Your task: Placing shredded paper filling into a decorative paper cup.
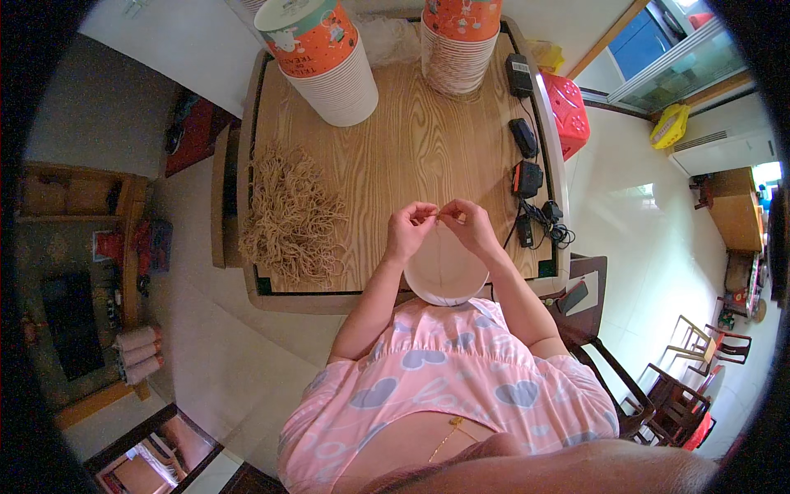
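Just in front of me at the table's near edge is a white paper bucket (447,280), its open mouth facing up. Over its far rim the fingertips of both my hands meet in a pinch. My left hand (406,230) and my right hand (471,228) are closed on a thin tan cord (439,251), which hangs down into the bucket. The fingers cover the cord's upper end, so a knot or loop there cannot be made out. On the left of the table lies a tangled pile of similar tan cords (292,218).
Two stacks of paper buckets with orange printed bands, one at the far left (333,90) and one at the far right (461,62), stand on the wooden table (387,156). Black adapters and cables (531,177) line its right edge. A red stool (565,111) is beyond.
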Demonstrator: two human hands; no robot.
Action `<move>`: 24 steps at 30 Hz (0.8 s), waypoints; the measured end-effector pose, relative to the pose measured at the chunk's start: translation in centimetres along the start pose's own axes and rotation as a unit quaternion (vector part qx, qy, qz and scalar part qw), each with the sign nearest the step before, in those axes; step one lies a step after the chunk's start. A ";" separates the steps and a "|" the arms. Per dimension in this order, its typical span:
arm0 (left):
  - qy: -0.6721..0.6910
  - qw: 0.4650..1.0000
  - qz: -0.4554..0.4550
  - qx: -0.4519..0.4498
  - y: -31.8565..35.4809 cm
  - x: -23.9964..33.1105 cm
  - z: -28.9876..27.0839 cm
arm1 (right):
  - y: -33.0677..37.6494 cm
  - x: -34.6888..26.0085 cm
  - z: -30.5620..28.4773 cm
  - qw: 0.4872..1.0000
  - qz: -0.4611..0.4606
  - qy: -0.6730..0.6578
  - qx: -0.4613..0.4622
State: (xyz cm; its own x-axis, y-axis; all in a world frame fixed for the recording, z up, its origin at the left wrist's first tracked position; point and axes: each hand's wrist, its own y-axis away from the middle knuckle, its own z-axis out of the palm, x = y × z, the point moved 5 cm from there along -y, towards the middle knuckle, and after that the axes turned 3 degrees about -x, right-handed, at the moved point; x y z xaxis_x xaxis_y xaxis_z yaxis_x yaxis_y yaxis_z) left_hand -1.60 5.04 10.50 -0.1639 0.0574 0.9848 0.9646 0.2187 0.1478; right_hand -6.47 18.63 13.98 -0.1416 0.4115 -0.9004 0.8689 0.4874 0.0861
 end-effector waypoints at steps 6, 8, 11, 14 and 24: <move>-0.035 0.999 0.010 0.010 0.1 0.5 0.0 | 0.1 0.3 0.1 1.000 0.012 -0.007 -0.005; -0.056 0.998 0.011 0.013 0.2 0.7 0.0 | 0.1 0.3 0.1 1.000 0.015 -0.003 -0.004; -0.027 0.999 0.012 0.018 0.1 0.4 0.0 | 0.0 0.1 0.2 1.000 0.009 0.003 -0.008; -0.002 1.000 0.012 0.027 0.2 0.2 -0.1 | 0.1 0.9 0.2 1.000 0.020 -0.008 0.011; 0.030 0.999 -0.004 0.037 0.3 0.2 -0.4 | 0.4 0.7 0.1 1.000 0.016 -0.002 0.012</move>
State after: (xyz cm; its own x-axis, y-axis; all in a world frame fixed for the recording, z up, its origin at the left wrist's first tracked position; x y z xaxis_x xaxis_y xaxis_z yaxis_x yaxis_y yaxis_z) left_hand -1.29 4.74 10.73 -0.1575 -0.0028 0.9875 0.9447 0.2909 0.1515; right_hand -6.19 19.08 13.33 -0.1120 0.4223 -0.8995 0.8842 0.4555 0.1037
